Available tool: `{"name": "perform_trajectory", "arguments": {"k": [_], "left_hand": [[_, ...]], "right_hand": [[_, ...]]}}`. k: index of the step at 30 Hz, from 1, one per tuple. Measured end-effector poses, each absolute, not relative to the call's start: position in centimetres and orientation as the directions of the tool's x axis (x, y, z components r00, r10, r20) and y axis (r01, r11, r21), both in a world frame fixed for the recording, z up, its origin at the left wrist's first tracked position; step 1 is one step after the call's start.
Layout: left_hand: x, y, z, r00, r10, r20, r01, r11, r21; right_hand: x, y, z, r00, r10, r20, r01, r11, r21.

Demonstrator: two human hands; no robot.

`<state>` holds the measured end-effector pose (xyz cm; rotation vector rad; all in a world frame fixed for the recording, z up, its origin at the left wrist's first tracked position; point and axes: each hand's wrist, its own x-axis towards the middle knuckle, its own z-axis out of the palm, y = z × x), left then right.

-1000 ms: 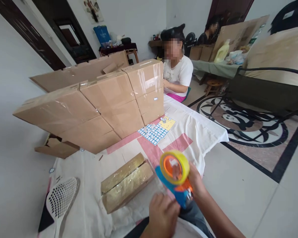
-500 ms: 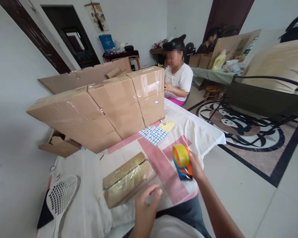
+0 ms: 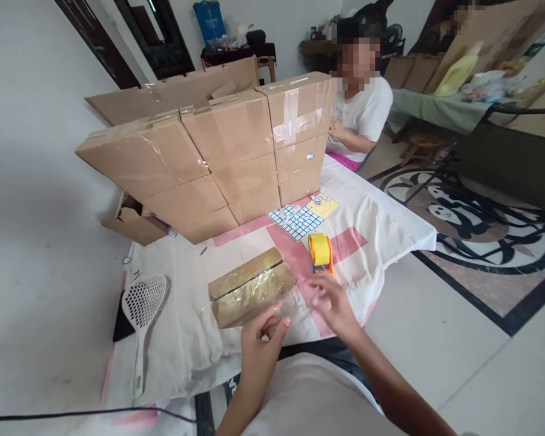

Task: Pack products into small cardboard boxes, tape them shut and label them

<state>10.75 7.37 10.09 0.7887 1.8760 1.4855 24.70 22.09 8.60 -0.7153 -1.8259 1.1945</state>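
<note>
A brown cardboard box, its top seam and faces covered with shiny clear tape, lies on the table just beyond my hands. My left hand is at its near side, fingers curled and thumb bent toward the index finger; anything thin between them is too faint to make out. To the right of the box, my right hand is slightly blurred, its fingers apart and holding nothing I can see. Just beyond those fingers, a tape dispenser with a yellow roll and orange body stands on the cloth.
Large taped cardboard boxes form a wall across the table. A white perforated scoop lies at left. Behind the blue-and-white grid sheet sits a person beside the table. A black cable crosses at lower left.
My right hand has let go of the tape dispenser, which now stands on the table, and has come closer to my left hand. The view has tilted downward and shifted left.
</note>
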Motion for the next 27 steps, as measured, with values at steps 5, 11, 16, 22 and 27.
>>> {"name": "perform_trajectory", "arguments": {"k": [5, 11, 16, 22, 27], "left_hand": [[11.2, 6.6, 9.7, -0.531, 0.829, -0.175, 0.046, 0.234, 0.971], [7.9, 3.5, 8.6, -0.778, 0.599, -0.193, 0.013, 0.321, 0.947], [5.9, 0.5, 9.6, -0.946, 0.305, 0.106, 0.171, 0.195, 0.966], [3.3, -0.1, 9.1, -0.748, 0.624, 0.225, 0.51, 0.324, 0.797], [2.6, 0.4, 6.5, -0.658, 0.751, 0.062, 0.606, 0.479, 0.635]], "right_hand": [[23.0, 18.0, 12.7, -0.554, 0.717, 0.424, -0.004, 0.506, -0.862], [21.8, 20.4, 17.0, -0.552, 0.74, 0.385, -0.124, 0.384, -0.915], [15.1, 20.1, 17.7, -0.767, 0.579, 0.277, -0.211, 0.179, -0.961], [6.9, 19.4, 13.9, -0.85, 0.485, 0.206, 0.093, 0.523, -0.847], [5.7, 19.9, 12.0, -0.885, 0.432, 0.175, 0.268, 0.779, -0.566]]}}
